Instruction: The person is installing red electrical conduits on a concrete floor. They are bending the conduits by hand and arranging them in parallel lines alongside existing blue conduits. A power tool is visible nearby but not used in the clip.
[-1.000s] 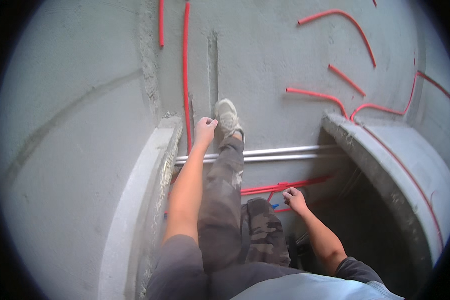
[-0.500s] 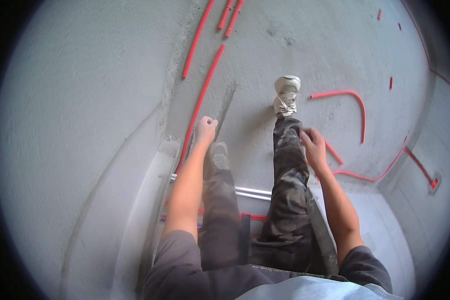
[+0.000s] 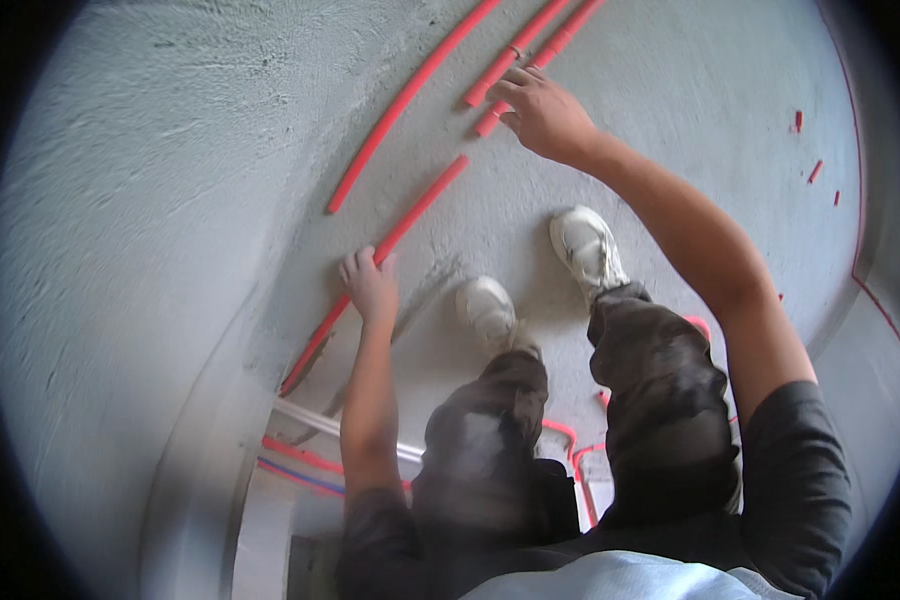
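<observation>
My left hand point(image 3: 372, 287) has its fingers curled over a long red plastic conduit pipe point(image 3: 423, 208) lying along the floor near the left wall. My right hand point(image 3: 547, 115) reaches far forward, bent at the wrist, with thumb and fingers apart. It is over the near ends of two parallel red pipes point(image 3: 493, 80), which look tied together; I cannot tell whether it touches them. Another red pipe point(image 3: 402, 107) curves along the floor to their left.
My two pale shoes point(image 3: 587, 246) stand on the grey concrete floor. White pipes point(image 3: 315, 418) and red and blue ones point(image 3: 300, 478) cross behind my left arm. Short red pipe pieces point(image 3: 815, 171) lie at right. A rough grey wall point(image 3: 140, 200) rises at left.
My right hand has moved from beside my knee to the paired pipes ahead. My left hand has come down onto the long red pipe. I have stepped forward and my view has shifted.
</observation>
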The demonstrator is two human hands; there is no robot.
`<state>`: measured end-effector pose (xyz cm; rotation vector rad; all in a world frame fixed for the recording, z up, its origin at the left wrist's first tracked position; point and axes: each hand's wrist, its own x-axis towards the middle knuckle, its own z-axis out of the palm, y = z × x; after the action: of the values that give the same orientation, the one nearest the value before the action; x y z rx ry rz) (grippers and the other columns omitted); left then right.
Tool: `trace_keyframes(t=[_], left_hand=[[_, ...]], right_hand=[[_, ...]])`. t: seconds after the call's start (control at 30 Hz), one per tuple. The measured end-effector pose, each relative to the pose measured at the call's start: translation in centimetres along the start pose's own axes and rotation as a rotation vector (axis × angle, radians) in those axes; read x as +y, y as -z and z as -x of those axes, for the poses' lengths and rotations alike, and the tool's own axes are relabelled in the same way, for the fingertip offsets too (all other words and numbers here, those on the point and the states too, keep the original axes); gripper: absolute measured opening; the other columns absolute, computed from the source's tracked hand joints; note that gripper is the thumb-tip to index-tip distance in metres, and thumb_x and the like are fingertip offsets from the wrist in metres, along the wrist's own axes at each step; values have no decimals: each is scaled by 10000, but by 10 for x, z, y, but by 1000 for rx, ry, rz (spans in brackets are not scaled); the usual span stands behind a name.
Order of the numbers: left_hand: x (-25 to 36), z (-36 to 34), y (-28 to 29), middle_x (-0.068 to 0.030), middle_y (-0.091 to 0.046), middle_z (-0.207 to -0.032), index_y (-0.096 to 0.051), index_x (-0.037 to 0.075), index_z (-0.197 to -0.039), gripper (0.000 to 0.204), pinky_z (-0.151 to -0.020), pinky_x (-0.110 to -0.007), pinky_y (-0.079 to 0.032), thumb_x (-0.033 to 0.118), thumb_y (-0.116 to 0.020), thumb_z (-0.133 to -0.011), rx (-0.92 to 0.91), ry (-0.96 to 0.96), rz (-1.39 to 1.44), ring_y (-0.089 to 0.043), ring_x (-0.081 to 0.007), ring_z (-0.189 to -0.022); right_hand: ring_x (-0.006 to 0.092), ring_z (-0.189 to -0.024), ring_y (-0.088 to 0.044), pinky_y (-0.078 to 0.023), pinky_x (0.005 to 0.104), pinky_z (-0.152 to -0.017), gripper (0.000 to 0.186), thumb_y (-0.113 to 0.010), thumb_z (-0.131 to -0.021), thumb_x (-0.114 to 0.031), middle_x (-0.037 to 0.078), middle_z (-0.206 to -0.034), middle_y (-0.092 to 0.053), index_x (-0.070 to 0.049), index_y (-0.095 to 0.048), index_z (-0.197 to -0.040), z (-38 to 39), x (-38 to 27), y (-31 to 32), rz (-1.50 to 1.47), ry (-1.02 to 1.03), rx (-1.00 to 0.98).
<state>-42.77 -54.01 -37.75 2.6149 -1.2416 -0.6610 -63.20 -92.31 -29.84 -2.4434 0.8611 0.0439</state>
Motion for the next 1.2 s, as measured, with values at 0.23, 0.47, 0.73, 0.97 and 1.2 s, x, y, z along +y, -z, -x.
trace_keyframes(t=[0.23,0.47,0.73,0.97,1.2], left_hand=[[-7,5,-32,-140,-636,-1006,-630,61,-1158,355,-771,-503,-522,315,-777,-957,278,-200,-37,-632,-415,-894],[18,-50,-15,-147,-646,-911,-609,79,-1067,326,-645,-508,-532,371,-734,-992,329,-208,-100,-678,-391,-817],[38,-50,-25,-182,-667,-830,-590,88,-951,434,-635,-567,-545,510,-637,-1042,178,-110,-199,-697,-435,-756],[45,-56,-24,-202,-685,-839,-593,88,-956,441,-636,-569,-553,518,-621,-1049,150,-77,-195,-711,-438,-784],[51,-57,-20,-210,-698,-870,-598,93,-990,446,-621,-565,-564,533,-591,-1060,65,-78,-227,-731,-430,-802]], right_hand=[[285,-1305,-559,-395,476,-1143,418,-823,-874,-195,72,-1271,-645,-103,-708,-1265,-66,49,-27,231,352,-164],[314,-1217,-589,-471,448,-1026,404,-763,-938,-342,108,-1189,-646,-60,-646,-1202,-89,67,-40,340,588,-252],[305,-1204,-590,-467,449,-1019,432,-804,-890,-357,75,-1193,-670,-79,-669,-1192,-81,73,-43,179,548,-194],[287,-1180,-597,-472,457,-1005,363,-845,-840,-317,47,-1159,-667,-140,-740,-1140,-80,74,-44,102,577,-125],[268,-1176,-616,-471,448,-1028,378,-861,-823,-240,16,-1182,-686,-114,-749,-1161,-85,67,-59,74,714,-152]])
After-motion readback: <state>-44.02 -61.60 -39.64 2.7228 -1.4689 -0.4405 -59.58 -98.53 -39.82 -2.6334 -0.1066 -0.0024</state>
